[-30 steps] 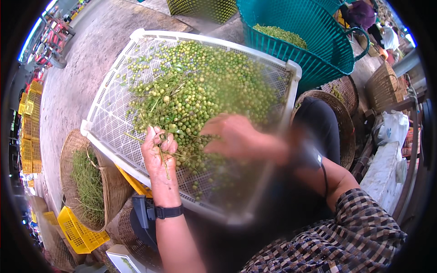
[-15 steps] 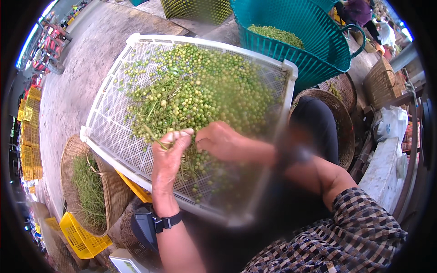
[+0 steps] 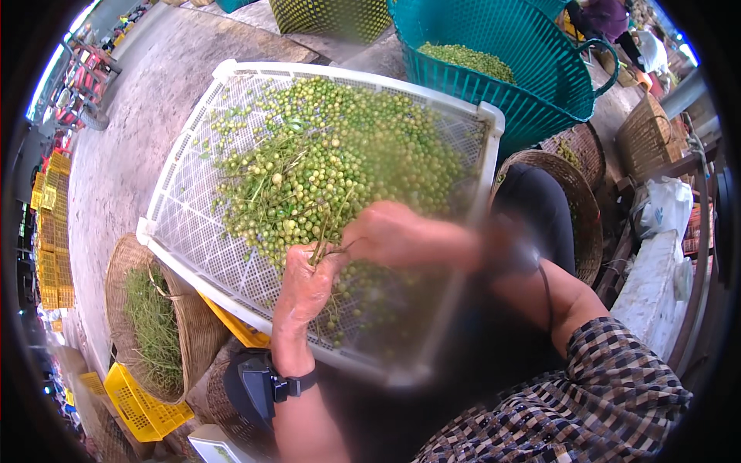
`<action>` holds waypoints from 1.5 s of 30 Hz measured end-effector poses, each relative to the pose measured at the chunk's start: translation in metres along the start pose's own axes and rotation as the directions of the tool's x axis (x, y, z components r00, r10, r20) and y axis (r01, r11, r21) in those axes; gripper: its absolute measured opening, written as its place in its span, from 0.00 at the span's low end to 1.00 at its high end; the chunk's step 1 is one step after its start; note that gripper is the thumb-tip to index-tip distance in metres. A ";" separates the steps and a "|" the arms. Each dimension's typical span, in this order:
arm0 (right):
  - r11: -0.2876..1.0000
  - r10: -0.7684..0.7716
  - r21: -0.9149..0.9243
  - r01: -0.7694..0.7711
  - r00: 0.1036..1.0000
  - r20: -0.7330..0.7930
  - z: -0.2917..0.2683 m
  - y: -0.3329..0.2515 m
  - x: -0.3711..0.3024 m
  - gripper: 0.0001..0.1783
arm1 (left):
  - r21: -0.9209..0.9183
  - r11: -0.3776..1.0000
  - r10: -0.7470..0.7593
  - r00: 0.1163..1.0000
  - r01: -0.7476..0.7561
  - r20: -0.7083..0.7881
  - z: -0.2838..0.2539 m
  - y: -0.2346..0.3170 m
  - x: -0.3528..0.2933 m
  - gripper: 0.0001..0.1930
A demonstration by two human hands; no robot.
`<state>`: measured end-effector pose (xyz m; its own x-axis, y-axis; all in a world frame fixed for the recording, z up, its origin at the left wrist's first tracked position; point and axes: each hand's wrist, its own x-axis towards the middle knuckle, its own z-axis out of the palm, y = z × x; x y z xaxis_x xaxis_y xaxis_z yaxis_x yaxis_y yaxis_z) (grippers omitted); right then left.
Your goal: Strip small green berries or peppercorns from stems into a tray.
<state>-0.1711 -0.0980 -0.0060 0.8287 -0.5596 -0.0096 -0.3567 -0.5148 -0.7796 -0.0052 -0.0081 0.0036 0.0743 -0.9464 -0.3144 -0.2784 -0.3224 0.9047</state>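
A white mesh tray (image 3: 167, 185) lies before me, strewn with small round green fruits (image 3: 316, 174) and loose thin stems (image 3: 289, 167). Over its near part, my left hand (image 3: 303, 289) is closed on a thin green stem (image 3: 321, 239) that sticks up past its fingers. My right hand (image 3: 390, 234) meets it from the right, fingers pinched at the same bunch of stem, slightly blurred. A smear over the picture dims the tray's right side and my right wrist.
A wicker basket of stripped green stems (image 3: 152, 332) stands at the left, by a yellow crate (image 3: 147, 409). Beyond the tray is a teal basket (image 3: 532, 100) with more fruits inside. Wicker baskets (image 3: 583, 224) sit beside my knee. Other people work at the far right.
My left hand has moved right and slightly down, and its fingers now meet my right hand at the stem. The stem now points upward rather than to the left.
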 end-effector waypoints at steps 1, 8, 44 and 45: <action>1.000 -0.014 0.021 0.013 1.000 0.023 -0.001 0.000 -0.001 0.09 | -0.028 1.000 0.005 1.000 -0.005 -0.012 0.000 0.000 0.000 0.07; 0.999 0.013 -0.045 -0.015 0.999 -0.040 -0.005 0.012 -0.002 0.12 | -0.021 0.999 0.044 0.990 -0.047 -0.134 -0.013 0.000 -0.005 0.10; 0.991 0.110 -0.039 -0.130 0.939 -0.324 0.023 0.019 0.012 0.08 | -0.159 0.987 -0.136 0.532 0.003 -0.835 -0.130 0.015 -0.058 0.12; 0.977 0.076 -0.161 -0.140 0.932 -0.354 0.039 0.026 0.022 0.08 | -0.013 0.998 -0.043 0.503 0.062 -0.863 -0.162 -0.001 -0.078 0.13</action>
<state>-0.1454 -0.0981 -0.0513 0.5926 -0.7907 0.1537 -0.5342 -0.5286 -0.6597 0.1440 0.0631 0.0734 0.8761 -0.4795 0.0513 -0.2604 -0.3810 0.8871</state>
